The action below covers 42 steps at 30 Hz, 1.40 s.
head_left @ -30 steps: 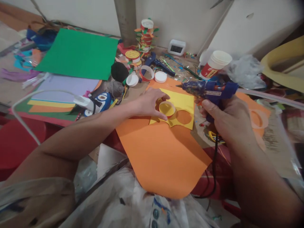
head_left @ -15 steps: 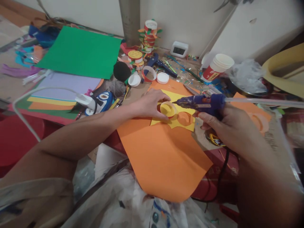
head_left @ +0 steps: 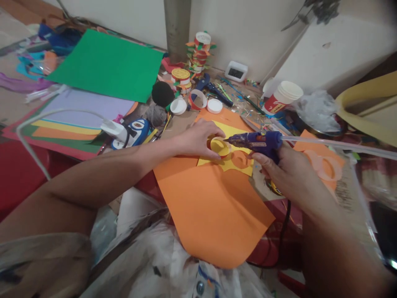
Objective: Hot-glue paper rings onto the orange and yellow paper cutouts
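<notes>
My right hand [head_left: 287, 167] grips a blue glue gun [head_left: 257, 140], with a long clear glue stick [head_left: 335, 145] sticking out of its back. The nozzle points left, at the rim of a short paper-cup ring [head_left: 219, 147]. Fingers and thumb of my left hand [head_left: 203, 138] are closed around that ring, which stands on yellow paper [head_left: 231, 165] with a round hole cut in it. Beneath lies a large orange sheet [head_left: 214, 211], its front part hanging over the table edge. Whether the nozzle touches the rim, I cannot tell.
Behind my hands are another cup ring [head_left: 197, 99], a white lid [head_left: 214, 106] and a decorated cup stack [head_left: 200, 54]. Paper cups [head_left: 283, 97] stand at the back right. Coloured sheets [head_left: 105, 66] and a power strip [head_left: 135, 132] with a white cable lie left.
The glue gun has shifted slightly left and down, its nozzle closer over the ring's rim. My left hand keeps its hold on the ring. The whole view has shifted a little.
</notes>
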### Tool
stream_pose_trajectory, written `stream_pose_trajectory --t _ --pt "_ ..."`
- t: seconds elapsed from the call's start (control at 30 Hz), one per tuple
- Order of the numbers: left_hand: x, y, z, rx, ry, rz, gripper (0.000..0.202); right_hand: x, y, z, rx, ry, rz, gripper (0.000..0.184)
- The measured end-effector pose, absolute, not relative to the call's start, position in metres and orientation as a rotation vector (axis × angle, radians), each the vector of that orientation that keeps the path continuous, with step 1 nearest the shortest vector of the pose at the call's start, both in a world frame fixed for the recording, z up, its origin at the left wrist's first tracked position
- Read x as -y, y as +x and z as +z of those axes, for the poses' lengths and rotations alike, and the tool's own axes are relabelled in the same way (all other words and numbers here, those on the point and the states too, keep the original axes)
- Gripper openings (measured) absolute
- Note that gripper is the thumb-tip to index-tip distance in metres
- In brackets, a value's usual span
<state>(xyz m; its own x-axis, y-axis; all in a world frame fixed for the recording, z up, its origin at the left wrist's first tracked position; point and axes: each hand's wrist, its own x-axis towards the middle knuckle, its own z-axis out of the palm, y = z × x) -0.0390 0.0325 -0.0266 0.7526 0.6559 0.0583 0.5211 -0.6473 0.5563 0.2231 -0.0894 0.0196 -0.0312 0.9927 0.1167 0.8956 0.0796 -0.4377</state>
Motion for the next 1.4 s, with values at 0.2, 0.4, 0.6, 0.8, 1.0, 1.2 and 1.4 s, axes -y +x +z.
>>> stream_pose_trajectory --t 0.2,0.4,0.6,0.8,1.0,1.2,1.4 --pt "-0.034 -0.039 -0.027 -0.863 2.443 0.346 0.064 0.094 0.224 0.015 2.062 -1.737 0.176 0.038" --pt "-0.035 -0.038 -0.028 -0.874 2.467 0.376 0.057 0.094 0.222 0.015 2.097 -1.641 0.155 0.040" --pt "-0.034 -0.037 -0.024 -0.879 2.479 0.366 0.055 0.092 0.220 0.009 2.144 -1.616 0.123 0.033" --pt "-0.035 -0.036 -0.026 -0.897 2.474 0.365 0.058 0.090 0.218 -0.001 2.177 -1.542 0.032 0.031" --pt "-0.035 -0.036 -0.027 -0.886 2.474 0.379 0.059 0.087 0.217 -0.009 2.180 -1.541 -0.031 0.038" --pt "-0.035 -0.036 -0.026 -0.875 2.457 0.371 0.058 0.086 0.216 -0.009 2.205 -1.546 -0.003 0.041" --pt "-0.035 -0.037 -0.028 -0.888 2.447 0.383 0.058 0.087 0.214 -0.012 2.236 -1.510 -0.047 0.042"
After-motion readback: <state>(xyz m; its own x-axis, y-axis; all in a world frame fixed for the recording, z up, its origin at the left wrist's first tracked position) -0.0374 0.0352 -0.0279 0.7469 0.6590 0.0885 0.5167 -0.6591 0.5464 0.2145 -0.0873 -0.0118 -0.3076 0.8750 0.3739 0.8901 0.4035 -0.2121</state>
